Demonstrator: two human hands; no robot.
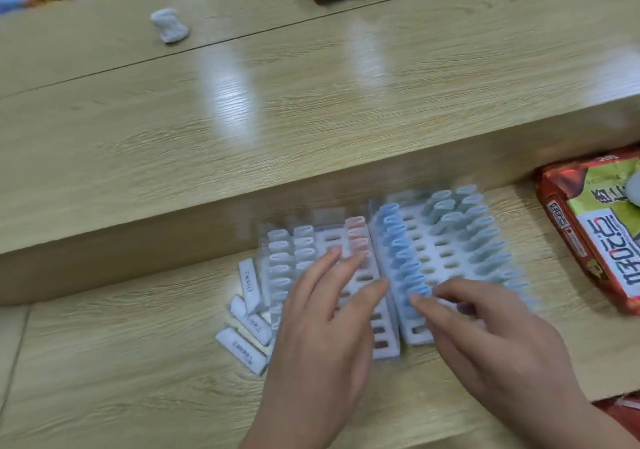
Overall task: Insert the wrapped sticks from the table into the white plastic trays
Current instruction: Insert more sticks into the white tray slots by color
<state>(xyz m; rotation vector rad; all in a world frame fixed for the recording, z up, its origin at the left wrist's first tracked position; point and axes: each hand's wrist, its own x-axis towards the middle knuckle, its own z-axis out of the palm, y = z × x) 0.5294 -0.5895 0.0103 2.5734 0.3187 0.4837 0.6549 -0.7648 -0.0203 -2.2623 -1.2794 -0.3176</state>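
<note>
trays of white slotted plastic sit side by side on the light wooden table (138, 372). the left white plastic tray (387, 352) holds two columns of pale wrapped sticks (281, 258) on its left side and a short column of pink wrapped sticks (356, 235) on its right. the right white plastic tray (426, 241) holds a full column of blue wrapped sticks (398, 253) and pale blue wrapped sticks (485, 237) along its right side. loose white wrapped sticks (242, 346) lie on the table just left of the trays. the left hand (322, 320) rests flat on the left tray, fingers straight; the right hand (485, 341) reaches with straight fingers, tips touching the near blue sticks.
</note>
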